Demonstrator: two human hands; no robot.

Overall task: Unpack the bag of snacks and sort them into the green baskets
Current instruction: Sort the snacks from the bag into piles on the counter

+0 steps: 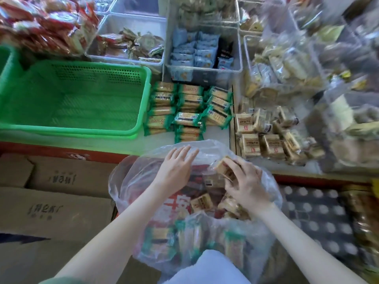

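**Hands Working Through a Bag of Snacks at a Crowded Counter**

A person's right hand (pixel 246 181) is curling its fingers around a small clutch of tan packets (pixel 224 168), gripping them just above the mouth of a clear plastic bag (pixel 127 181). The left hand (pixel 176 167) is lying flat with straight fingers, pressing on the bag's far rim and gripping nothing. Inside the bag, more tan packets are lying loose beneath the right hand, and green-wrapped ones are showing through the plastic at six o'clock.

Beyond the bag, at twelve o'clock, green-wrapped packets (pixel 184 107) are sitting in rough rows on the white counter (pixel 217 134). At two o'clock, a pile of tan packets (pixel 264 136) is spreading across the counter. A green basket (pixel 67 131) is standing at ten o'clock from the bag, just beside the green-wrapped rows, with the edge of a second green basket (pixel 8 58) showing at the far left.

Farther back at twelve o'clock, a clear bin (pixel 203 76) is holding blue packets (pixel 190 52). Cardboard boxes (pixel 51 206) are sitting at nine o'clock, below the counter's edge.
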